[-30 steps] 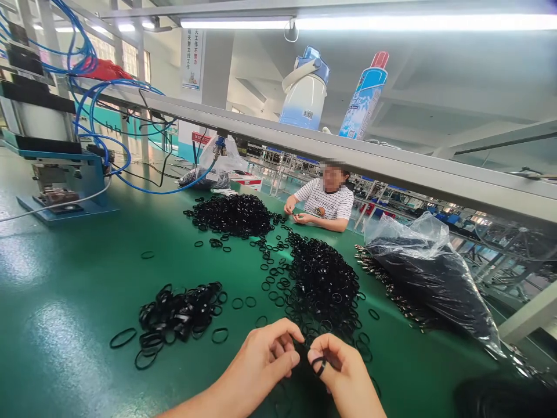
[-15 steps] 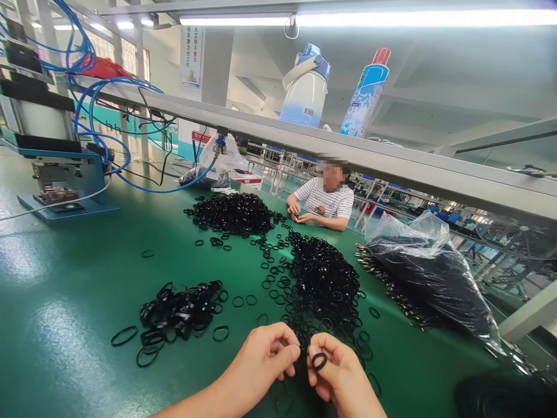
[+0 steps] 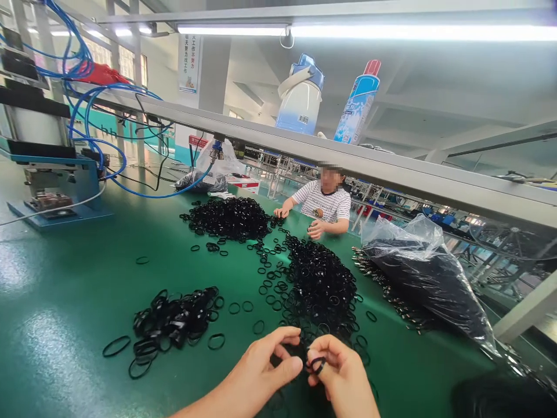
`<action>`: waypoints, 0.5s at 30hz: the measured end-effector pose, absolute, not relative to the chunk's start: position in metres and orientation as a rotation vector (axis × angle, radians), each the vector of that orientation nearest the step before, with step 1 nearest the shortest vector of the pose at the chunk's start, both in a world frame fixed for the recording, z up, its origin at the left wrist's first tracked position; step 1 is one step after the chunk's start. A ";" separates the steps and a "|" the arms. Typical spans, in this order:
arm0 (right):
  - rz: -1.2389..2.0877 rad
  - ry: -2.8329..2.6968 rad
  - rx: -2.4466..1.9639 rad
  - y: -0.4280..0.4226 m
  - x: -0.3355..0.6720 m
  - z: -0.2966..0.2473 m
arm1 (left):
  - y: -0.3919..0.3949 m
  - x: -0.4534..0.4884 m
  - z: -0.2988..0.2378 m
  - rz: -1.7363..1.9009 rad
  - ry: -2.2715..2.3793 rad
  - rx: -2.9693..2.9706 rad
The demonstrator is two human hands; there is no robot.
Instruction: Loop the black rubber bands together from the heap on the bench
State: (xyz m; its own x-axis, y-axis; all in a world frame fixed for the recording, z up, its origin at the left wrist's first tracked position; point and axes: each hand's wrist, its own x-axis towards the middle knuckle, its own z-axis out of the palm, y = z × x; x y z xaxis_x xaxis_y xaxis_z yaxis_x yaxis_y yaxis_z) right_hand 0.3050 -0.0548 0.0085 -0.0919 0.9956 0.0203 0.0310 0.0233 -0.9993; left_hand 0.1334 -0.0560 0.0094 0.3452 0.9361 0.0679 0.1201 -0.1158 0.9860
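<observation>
**Small black ring pinched between two hands at the bench edge**

The right hand (image 3: 342,377) grips a small black ring (image 3: 317,365) between thumb and fingers, low over the green table (image 3: 65,302). The left hand (image 3: 265,371) is loosely curled with nothing in its grasp, its thumb close beside the ring. The step looks like handling a single ring drawn from the middle pile (image 3: 322,281) just ahead. The next move likely needs a fine fingertip hold from both hands. A larger-ring heap (image 3: 174,319) lies to the left; a co-worker (image 3: 324,203) sits opposite.
</observation>
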 end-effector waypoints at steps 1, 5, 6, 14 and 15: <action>1.198 -1.375 -1.199 -0.055 0.300 0.005 | -0.056 0.134 0.010 0.923 0.932 1.494; 0.854 -1.653 -1.371 -0.056 0.290 -0.007 | -0.053 0.138 0.011 0.870 0.910 1.378; 0.777 -1.686 -1.391 -0.056 0.290 -0.009 | -0.052 0.139 0.010 0.876 0.941 1.365; 0.326 -1.792 -1.603 -0.055 0.307 -0.002 | -0.050 0.129 0.018 0.834 1.175 1.704; 0.242 -1.810 -1.640 -0.055 0.311 0.001 | -0.047 0.122 0.023 0.824 1.248 1.842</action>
State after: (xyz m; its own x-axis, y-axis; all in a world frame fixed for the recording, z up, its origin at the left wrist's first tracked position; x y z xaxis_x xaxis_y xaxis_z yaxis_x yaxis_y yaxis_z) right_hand 0.3109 -0.0551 0.0008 0.0189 0.9361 0.3512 0.8112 0.1910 -0.5528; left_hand 0.1224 -0.0473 0.0228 0.3175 0.9432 0.0978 0.4600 -0.2434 0.8539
